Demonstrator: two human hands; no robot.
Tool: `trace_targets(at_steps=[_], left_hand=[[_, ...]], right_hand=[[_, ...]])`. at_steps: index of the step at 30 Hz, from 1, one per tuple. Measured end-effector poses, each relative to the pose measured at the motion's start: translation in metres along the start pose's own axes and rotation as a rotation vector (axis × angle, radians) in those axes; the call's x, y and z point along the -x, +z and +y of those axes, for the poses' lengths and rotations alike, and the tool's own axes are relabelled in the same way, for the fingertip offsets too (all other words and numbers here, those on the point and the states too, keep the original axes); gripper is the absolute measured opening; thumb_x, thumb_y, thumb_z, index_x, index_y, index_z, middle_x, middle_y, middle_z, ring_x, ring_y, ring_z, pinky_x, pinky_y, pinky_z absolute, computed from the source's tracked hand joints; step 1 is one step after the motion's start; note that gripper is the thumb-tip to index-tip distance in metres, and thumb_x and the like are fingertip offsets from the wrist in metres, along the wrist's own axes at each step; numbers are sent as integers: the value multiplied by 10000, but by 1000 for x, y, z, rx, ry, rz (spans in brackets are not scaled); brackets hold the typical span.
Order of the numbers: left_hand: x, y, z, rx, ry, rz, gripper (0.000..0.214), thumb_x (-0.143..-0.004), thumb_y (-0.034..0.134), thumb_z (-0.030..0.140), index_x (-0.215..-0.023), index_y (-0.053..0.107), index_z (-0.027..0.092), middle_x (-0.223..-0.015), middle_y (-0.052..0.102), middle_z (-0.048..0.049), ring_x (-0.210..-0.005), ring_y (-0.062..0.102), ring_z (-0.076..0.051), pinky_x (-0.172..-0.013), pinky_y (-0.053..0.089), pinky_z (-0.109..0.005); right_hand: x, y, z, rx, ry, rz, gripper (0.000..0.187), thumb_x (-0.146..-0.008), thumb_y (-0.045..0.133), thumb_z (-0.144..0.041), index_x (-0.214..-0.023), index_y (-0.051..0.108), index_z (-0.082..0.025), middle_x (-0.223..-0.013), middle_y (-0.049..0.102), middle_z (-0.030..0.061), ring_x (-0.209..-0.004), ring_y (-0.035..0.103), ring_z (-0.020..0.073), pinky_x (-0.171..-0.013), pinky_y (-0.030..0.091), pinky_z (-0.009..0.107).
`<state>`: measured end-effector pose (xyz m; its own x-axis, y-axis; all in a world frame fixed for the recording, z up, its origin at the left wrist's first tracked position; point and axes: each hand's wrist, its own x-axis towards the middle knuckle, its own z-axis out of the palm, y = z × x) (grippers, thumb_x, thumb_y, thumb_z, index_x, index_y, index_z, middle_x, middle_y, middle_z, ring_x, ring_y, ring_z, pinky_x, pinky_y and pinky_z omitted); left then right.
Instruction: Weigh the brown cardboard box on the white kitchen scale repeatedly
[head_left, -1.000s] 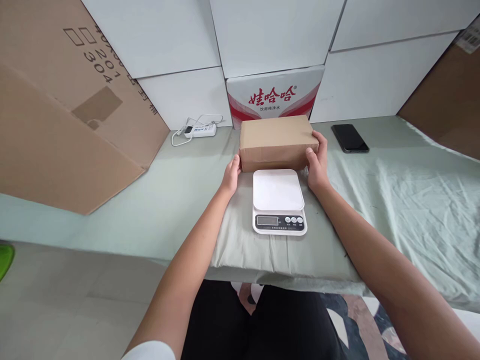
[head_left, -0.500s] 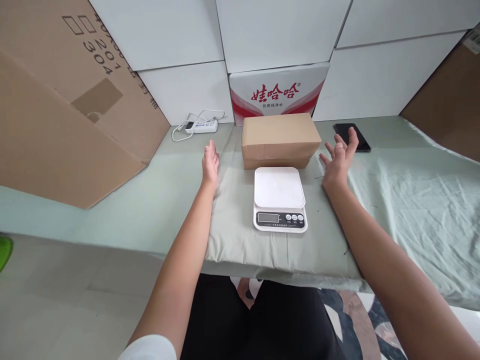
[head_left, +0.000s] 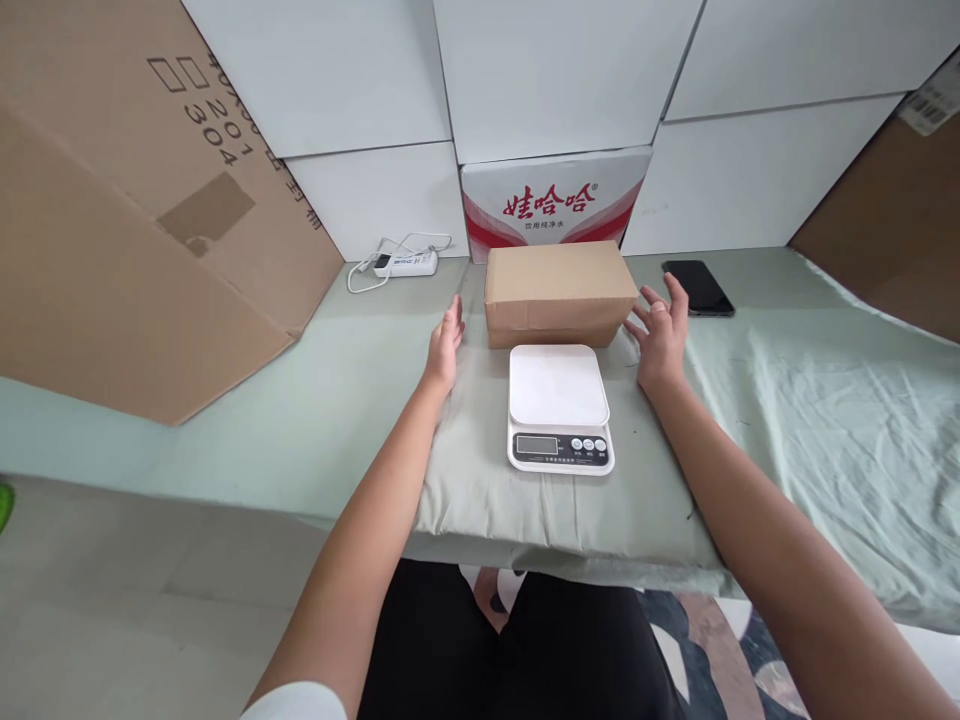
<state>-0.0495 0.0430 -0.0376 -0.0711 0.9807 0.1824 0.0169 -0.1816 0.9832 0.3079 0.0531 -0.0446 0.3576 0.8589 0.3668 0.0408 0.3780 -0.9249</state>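
Observation:
A brown cardboard box (head_left: 561, 287) stands at the middle of the cloth-covered table, right behind a white digital kitchen scale (head_left: 558, 385). The scale's plate is bare, and its display shows no digits that I can make out. My left hand (head_left: 446, 345) is held upright to the left of the box, fingers stretched, with a gap between them. On the other side, my right hand (head_left: 661, 335) has its fingers spread close to the box's right end; whether the fingertips touch it I cannot tell. Neither hand holds anything.
A black phone (head_left: 697, 288) lies at the back right. At the back left is a white power strip (head_left: 409, 263) with its cord. A red-and-white carton (head_left: 555, 200) stands behind the box. Large cardboard sheets flank the table, the left one (head_left: 135, 250) reaching its front half.
Both hands have moved inward toward the brown box, the left one rightward and the right one leftward. The camera view has shifted slightly. Box and scale stay in place.

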Motion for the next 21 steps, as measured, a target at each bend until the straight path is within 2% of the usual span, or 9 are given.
trace_targets(at_steps=[6, 9, 12, 16, 21], left_hand=[[4, 11, -3, -15, -7, -72, 1051, -994, 510, 964, -1779, 530, 266, -1937, 400, -66, -1836, 315, -374, -1503, 307, -529], [6, 16, -4, -61, -47, -108, 1044, -974, 578, 949, -1739, 579, 240, -1924, 426, -96, -1841, 301, -390, -1507, 273, -590], [8, 20, -2, -47, -25, -135, 968, -999, 558, 930, -1690, 637, 256, -1885, 505, -87, -1841, 311, -374, -1512, 256, -587], [11, 24, 3, -14, 22, -182, 922, -1020, 551, 912, -1673, 658, 271, -1838, 579, -78, -1825, 356, -366, -1511, 267, -560], [11, 26, 6, -31, 73, -167, 959, -1011, 545, 932, -1694, 636, 265, -1870, 535, -84, -1820, 367, -383, -1504, 282, -571]], right_hand=[[3, 9, 1, -85, 61, -95, 879, -846, 759, -818, -1613, 535, -454, -1622, 710, 57, -1467, 723, 316, -1106, 680, 546], [3, 11, 4, -79, 45, -150, 945, -846, 767, -810, -1664, 502, -419, -1598, 737, 63, -1452, 725, 315, -1094, 692, 547], [3, 13, 5, -55, 42, -176, 991, -807, 817, -787, -1666, 513, -399, -1649, 722, 59, -1505, 690, 328, -1203, 651, 596], [0, 15, 7, -26, 19, -195, 987, -771, 856, -758, -1648, 543, -433, -1808, 602, 3, -1684, 555, 328, -1353, 554, 608], [0, 17, 11, -24, -22, -225, 1032, -856, 795, -759, -1755, 396, -448, -1900, 487, -42, -1746, 489, 268, -1433, 482, 552]])
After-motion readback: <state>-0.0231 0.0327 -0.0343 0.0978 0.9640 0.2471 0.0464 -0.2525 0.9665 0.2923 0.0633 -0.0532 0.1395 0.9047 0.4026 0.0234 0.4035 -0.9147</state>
